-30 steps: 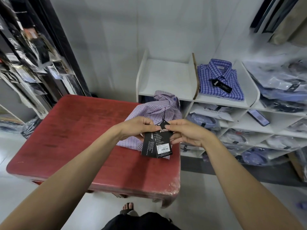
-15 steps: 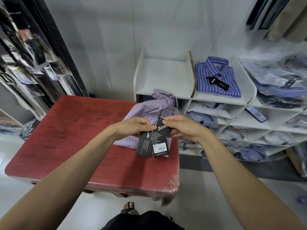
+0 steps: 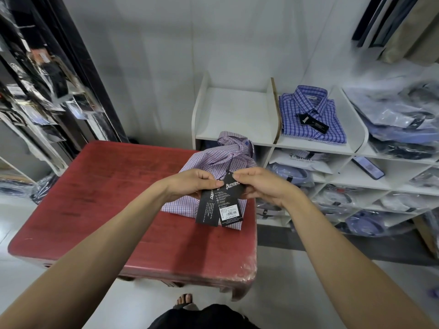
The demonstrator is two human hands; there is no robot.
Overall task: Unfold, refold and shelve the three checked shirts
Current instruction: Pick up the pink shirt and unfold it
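Black swing tags [image 3: 219,205] are pinched by left hand [image 3: 190,184] and right hand [image 3: 260,186] over pink checked shirt [image 3: 213,162] on red table [image 3: 107,198], blue checked shirt [image 3: 311,115] shelved in white shelf unit [image 3: 237,141] behind.

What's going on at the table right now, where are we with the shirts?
A person stands at the red table. Both hands, left hand and right hand, pinch the black hang tags tied to the pink checked shirt, which lies folded on the table's far right corner. A blue checked shirt lies folded on the white shelf unit; the compartment beside it is bare.
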